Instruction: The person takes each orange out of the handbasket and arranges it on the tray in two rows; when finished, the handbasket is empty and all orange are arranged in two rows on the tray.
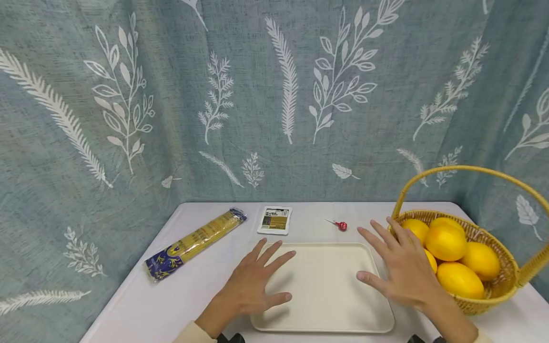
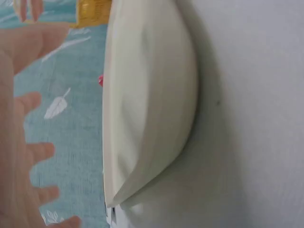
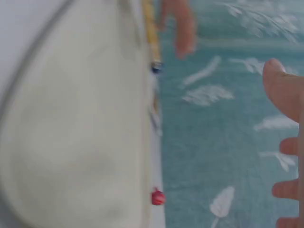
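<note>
A cream rectangular tray (image 1: 326, 286) lies on the white table, its bare surface showing between my two hands. My left hand (image 1: 257, 281) hovers over the tray's left edge, fingers spread and holding nothing. Above the right edge, my right hand (image 1: 401, 271) is likewise spread, with nothing in its grasp. In the left wrist view the tray's near side (image 2: 171, 85) curves up from the cloth, apart from the fingers. The right wrist view shows the tray (image 3: 80, 128) blurred, with my right thumb (image 3: 280, 88) away from it.
A long pack of spaghetti (image 1: 195, 245) lies at the left. Behind the tray are a flat white packet (image 1: 275, 220) with a dark and gold label and a red lollipop (image 1: 341, 226). A wicker basket (image 1: 510, 271) of lemons (image 1: 446, 243) stands at the right, its tall handle arching up.
</note>
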The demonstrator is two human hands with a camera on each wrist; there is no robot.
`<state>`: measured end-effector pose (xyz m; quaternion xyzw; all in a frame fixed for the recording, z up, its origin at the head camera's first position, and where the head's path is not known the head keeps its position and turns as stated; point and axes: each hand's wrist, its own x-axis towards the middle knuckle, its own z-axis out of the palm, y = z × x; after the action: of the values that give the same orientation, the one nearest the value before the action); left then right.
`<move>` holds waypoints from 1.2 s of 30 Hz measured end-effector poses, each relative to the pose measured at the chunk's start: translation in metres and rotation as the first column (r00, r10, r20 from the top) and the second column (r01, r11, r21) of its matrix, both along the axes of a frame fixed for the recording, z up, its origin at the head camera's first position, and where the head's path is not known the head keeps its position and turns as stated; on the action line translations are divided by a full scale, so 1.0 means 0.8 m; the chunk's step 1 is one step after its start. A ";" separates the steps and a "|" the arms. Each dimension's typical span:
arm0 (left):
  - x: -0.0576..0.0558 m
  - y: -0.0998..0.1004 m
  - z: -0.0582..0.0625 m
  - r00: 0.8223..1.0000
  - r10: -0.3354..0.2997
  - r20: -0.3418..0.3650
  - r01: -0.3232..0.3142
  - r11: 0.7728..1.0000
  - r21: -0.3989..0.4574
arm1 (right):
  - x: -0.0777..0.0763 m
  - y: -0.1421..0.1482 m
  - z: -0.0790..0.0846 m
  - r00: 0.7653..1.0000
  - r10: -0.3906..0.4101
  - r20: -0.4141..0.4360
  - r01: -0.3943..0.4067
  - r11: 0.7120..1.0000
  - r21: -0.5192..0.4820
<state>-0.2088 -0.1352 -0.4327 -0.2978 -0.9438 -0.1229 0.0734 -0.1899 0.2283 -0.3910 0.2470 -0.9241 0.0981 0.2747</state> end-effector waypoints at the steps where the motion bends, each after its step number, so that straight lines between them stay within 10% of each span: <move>1: -0.001 -0.002 -0.001 1.000 0.018 0.017 -0.018 1.000 0.016 | -0.001 0.002 0.003 1.000 -0.015 0.008 0.015 1.000 -0.020; 12: -0.003 -0.037 -0.018 0.969 0.126 0.214 -0.182 0.947 0.266 | -0.005 0.033 0.028 0.984 -0.156 0.089 0.170 0.968 -0.185; 19: -0.001 -0.044 -0.039 0.903 0.075 0.423 -0.265 0.871 0.414 | -0.001 0.065 0.026 0.952 -0.257 0.169 0.285 0.943 -0.173; 29: -0.013 -0.057 -0.046 0.926 0.078 0.371 -0.232 0.889 0.394 | -0.010 0.122 0.025 0.906 -0.261 0.334 0.336 0.922 -0.190; 36: -0.026 -0.082 -0.045 0.936 0.032 0.351 -0.165 0.920 0.356 | -0.022 0.138 0.021 0.813 -0.239 0.531 0.386 0.904 -0.185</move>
<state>-0.2296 -0.2010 -0.4691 -0.2039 -0.9143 -0.3489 -0.0273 -0.2078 0.3385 -0.3739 0.0144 -0.9672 0.2430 0.0728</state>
